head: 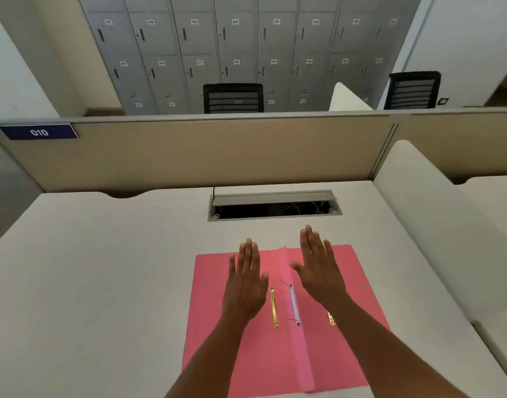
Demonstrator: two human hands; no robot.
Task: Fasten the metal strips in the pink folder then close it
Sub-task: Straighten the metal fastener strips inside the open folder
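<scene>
You can read one sign clearly: a dark blue nameplate (pixel 39 131) at the left end of the beige partition's (pixel 206 156) top rail carries "010" in white. Behind the partition, the grey lockers (pixel 235 50) each bear a small white number tag; those look like 018, 019, 020 and 021, though the blur leaves you unsure.

White desk (pixel 103 268), open cable tray (pixel 275 206), beige partition (pixel 189 156), grey lockers (pixel 235 47), two black chairs (pixel 233 98)
</scene>
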